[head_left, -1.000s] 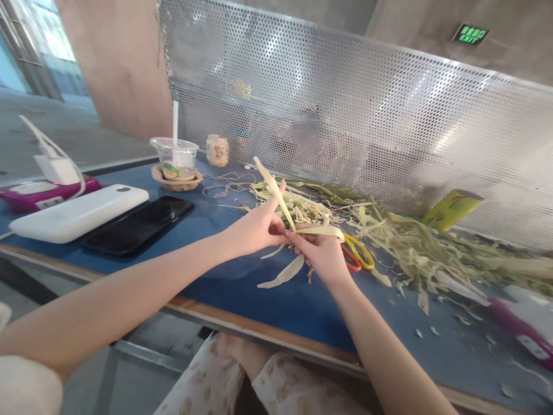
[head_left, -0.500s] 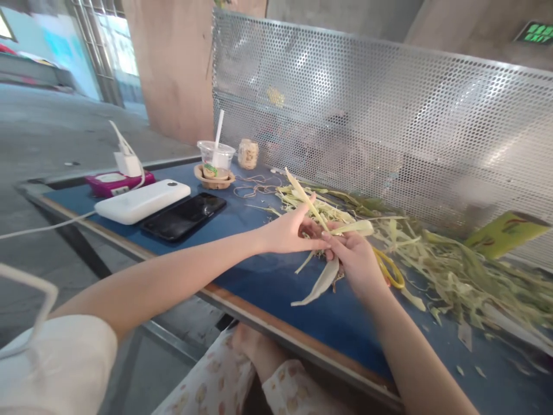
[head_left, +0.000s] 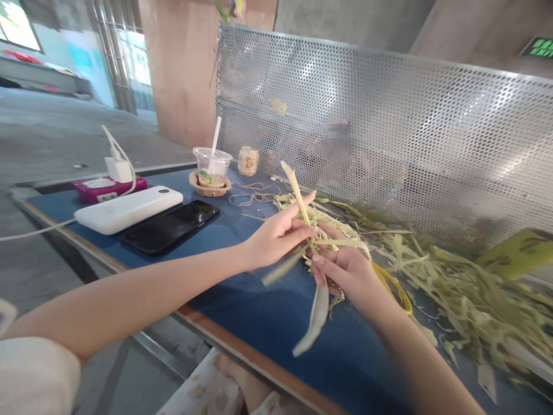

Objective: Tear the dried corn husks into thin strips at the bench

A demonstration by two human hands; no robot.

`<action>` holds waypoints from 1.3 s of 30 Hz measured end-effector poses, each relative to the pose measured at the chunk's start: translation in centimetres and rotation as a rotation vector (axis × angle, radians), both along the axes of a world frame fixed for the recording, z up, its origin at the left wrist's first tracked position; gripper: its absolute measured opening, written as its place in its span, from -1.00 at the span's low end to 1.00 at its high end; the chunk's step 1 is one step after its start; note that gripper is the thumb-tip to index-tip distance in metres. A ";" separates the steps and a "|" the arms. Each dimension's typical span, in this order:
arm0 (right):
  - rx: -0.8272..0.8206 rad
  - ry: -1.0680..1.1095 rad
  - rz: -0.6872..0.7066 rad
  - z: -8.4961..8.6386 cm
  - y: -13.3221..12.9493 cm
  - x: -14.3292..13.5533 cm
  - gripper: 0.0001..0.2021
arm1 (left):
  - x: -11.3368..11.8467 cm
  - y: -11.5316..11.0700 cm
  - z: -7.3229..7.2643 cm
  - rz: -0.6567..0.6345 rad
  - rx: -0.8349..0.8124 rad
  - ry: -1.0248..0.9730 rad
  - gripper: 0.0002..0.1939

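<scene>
Pale green husk strips [head_left: 318, 305] cross between my two hands above the blue table [head_left: 250, 305]. My left hand [head_left: 276, 235] pinches them at the crossing, with one strip standing up past its fingers. From the right, my right hand [head_left: 345, 265] grips the strips with thumb and fingers; one wide strip hangs below it and another points left, blurred. Behind the hands lies a heap of thin shredded strips [head_left: 332, 218]. A yellow loop [head_left: 395, 288] rests beside my right wrist.
At the left are a black phone [head_left: 173, 226], a white power bank [head_left: 129, 208] and a magenta socket block [head_left: 93, 189]. A clear cup [head_left: 212, 161], small jar [head_left: 248, 161] and husk pile [head_left: 466, 282] stand before a perforated metal screen [head_left: 375, 115].
The view has shifted slightly. My hands have moved apart a little, and a strip now sticks out to the left below my left hand. The wide strip hangs more steeply.
</scene>
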State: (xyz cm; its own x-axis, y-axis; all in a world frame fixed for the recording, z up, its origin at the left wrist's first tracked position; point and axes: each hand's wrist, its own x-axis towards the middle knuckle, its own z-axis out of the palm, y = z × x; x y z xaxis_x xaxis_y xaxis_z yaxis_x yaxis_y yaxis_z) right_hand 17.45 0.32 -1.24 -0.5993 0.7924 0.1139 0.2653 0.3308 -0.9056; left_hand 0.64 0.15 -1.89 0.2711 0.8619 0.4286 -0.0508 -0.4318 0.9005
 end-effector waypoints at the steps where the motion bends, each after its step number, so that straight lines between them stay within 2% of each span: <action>1: 0.006 0.024 -0.013 -0.1 -0.1 0.3 -0.69 | 0.0 0.0 0.0 0.034 0.003 -0.005 -0.32; 3: 0.038 0.069 -0.083 -0.1 -0.1 0.6 -0.80 | 0.1 0.1 0.0 0.066 -0.035 -0.034 -0.30; 6: 0.106 0.039 -0.238 -0.4 0.2 0.6 -0.75 | 0.2 0.3 -0.1 0.038 -0.163 -0.116 -0.27; 8: 0.109 0.097 -0.319 -0.9 0.6 0.5 -0.75 | 0.3 0.5 -0.1 0.006 -0.268 -0.172 -0.22; 12: 0.135 0.222 -0.323 -2.0 0.8 0.5 -0.78 | 0.1 0.6 -0.1 -0.057 -0.376 -0.238 -0.13; 15: 0.425 0.108 -0.310 -2.0 0.4 0.9 -0.89 | -0.2 0.5 0.1 -0.068 -0.421 -0.260 -0.16; 18: 0.875 -0.083 -0.249 -1.6 -0.1 1.2 -0.73 | -0.3 0.6 0.3 -0.043 -0.483 -0.297 -0.25; 20: 1.110 -0.202 -0.210 -1.5 -0.2 1.3 -0.66 | -0.3 0.6 0.3 -0.010 -0.513 -0.312 -0.31; 22: 1.235 -0.257 -0.204 -1.6 -0.2 1.4 -0.69 | -0.3 0.5 0.3 0.014 -0.529 -0.302 -0.35; 24: 1.283 -0.253 -0.213 -1.9 -0.1 1.3 -0.79 | -0.2 0.3 0.4 0.021 -0.537 -0.293 -0.38; 26: 1.283 -0.224 -0.229 -2.0 -0.2 1.3 -0.87 | -0.1 0.2 0.4 0.015 -0.543 -0.296 -0.41; 29: 1.230 -0.163 -0.252 -1.8 -0.5 1.2 -0.88 | 0.0 0.1 0.3 -0.019 -0.525 -0.290 -0.40; 32: 1.108 -0.054 -0.304 -1.5 -0.8 0.9 -0.89 | 0.0 0.2 0.1 0.011 -0.390 -0.236 -0.34; 34: 0.943 0.047 -0.371 -1.4 -0.9 0.6 -0.92 | 0.0 0.0 0.1 0.067 -0.261 -0.172 -0.32; 36: 0.694 0.149 -0.468 -1.4 -0.8 0.4 -0.96 | 0.1 -0.3 0.1 0.109 -0.156 -0.113 -0.31; 39: 0.326 0.253 -0.571 -1.6 -0.4 0.2 -0.85 | 0.3 -0.8 0.2 0.124 -0.056 -0.064 -0.31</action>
State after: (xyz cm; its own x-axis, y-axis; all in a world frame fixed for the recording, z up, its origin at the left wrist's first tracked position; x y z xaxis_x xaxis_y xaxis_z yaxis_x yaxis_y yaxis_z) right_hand 17.64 -0.08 -2.83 -0.0233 0.8768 0.4803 0.2725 0.4678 -0.8408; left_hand 0.95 -0.65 -1.69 0.1352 0.9099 0.3922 -0.0580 -0.3879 0.9199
